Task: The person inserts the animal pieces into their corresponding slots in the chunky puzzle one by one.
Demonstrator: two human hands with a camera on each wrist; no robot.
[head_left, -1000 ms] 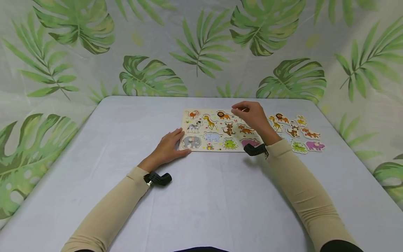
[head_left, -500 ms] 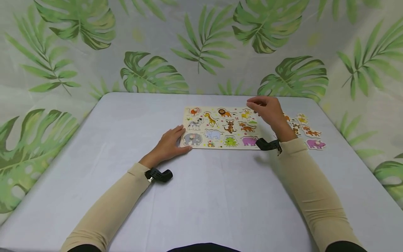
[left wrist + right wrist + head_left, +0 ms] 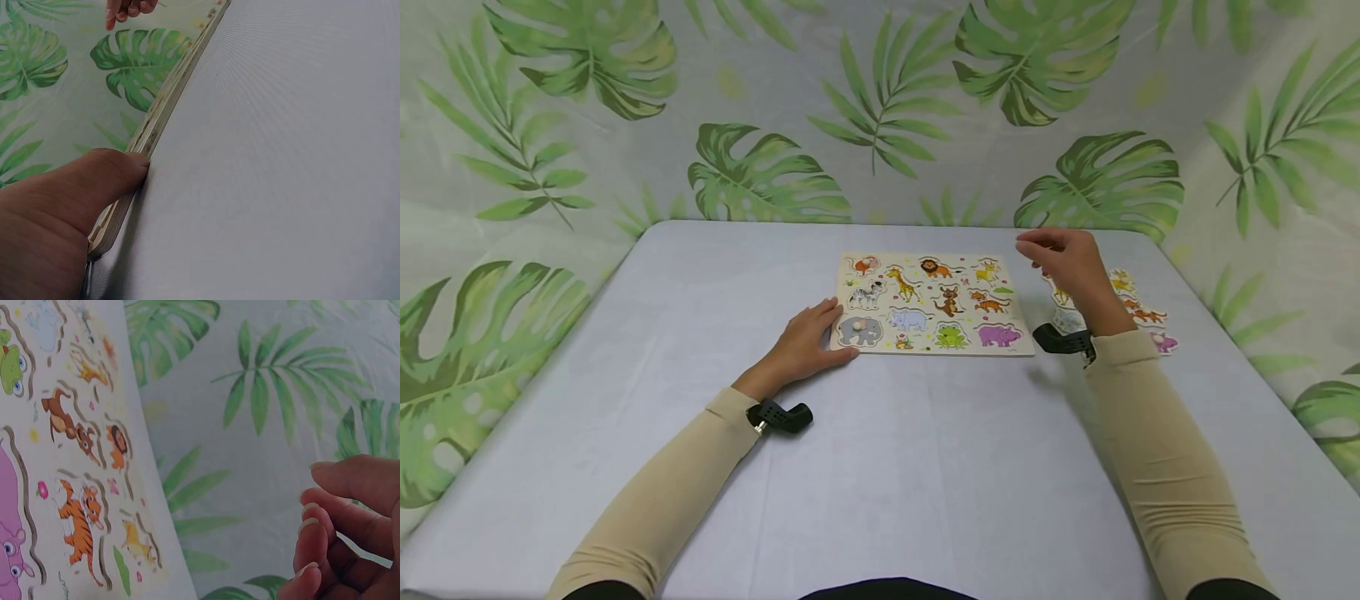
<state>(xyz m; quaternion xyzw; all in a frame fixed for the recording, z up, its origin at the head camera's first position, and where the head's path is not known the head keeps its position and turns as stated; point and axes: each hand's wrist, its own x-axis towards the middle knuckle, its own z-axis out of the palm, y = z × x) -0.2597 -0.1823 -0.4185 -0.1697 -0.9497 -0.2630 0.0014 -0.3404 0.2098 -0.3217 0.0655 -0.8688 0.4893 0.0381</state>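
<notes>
A wooden animal puzzle board (image 3: pixel 970 350) lies flat at the far middle of the table, with animal pieces seated in its slots, among them a grey elephant (image 3: pixel 859 331). My left hand (image 3: pixel 805 337) rests with straight fingers at the board's near-left corner, its thumb (image 3: pixel 94 181) against the board's edge (image 3: pixel 169 106). My right hand (image 3: pixel 1063 258) hovers just past the board's right edge, fingers (image 3: pixel 337 531) loosely curled with nothing between them. Below and behind it lie loose animal pieces, partly hidden by the hand. The board's printed face (image 3: pixel 62 456) shows in the right wrist view.
Loose pieces lie right of the board: an orange tiger (image 3: pixel 1146 315), a pink hippo (image 3: pixel 1165 342) and a pale one (image 3: pixel 1067 319). The table (image 3: pixel 887 467) has a grey cloth. A leaf-print curtain (image 3: pixel 880 108) hangs close behind and at both sides.
My right hand has moved from above the board's far-right slots rightward to over the loose pieces. A yellow animal now shows in the slot it left. The left hand has stayed put.
</notes>
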